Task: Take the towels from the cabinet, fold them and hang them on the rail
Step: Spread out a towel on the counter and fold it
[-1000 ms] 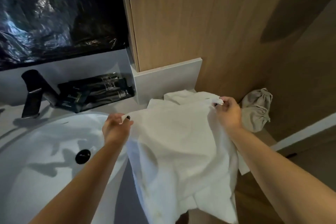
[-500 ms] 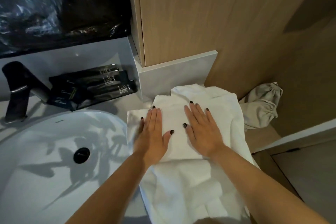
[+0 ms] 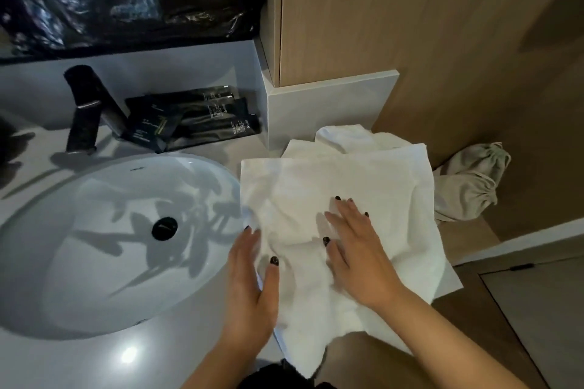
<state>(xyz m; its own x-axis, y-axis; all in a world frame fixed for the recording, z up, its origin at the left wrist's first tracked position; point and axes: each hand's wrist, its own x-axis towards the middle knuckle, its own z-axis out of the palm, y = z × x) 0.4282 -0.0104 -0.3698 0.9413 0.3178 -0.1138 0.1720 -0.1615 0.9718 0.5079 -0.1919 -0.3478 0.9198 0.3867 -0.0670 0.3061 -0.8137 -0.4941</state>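
Observation:
A white towel (image 3: 319,186) lies spread on the right end of the counter, its near part hanging over the front edge. A second white towel (image 3: 344,136) is bunched behind it against the wall. My left hand (image 3: 252,284) lies flat at the towel's left edge, fingers apart, beside the basin. Further right, my right hand (image 3: 357,249) presses flat on the middle of the towel, fingers spread. Neither hand grips the cloth. No rail or cabinet opening shows.
A white oval sink (image 3: 104,230) with a black drain fills the left. A black faucet (image 3: 85,107) and dark toiletry packets (image 3: 192,120) stand behind it. A beige drawstring bag (image 3: 467,186) lies right of the towels. Wood panelling (image 3: 395,9) rises behind.
A second ago both hands held the towel up by its top corners. They laid it down and pressed it flat, then slid toward me, the left one to the towel's left edge.

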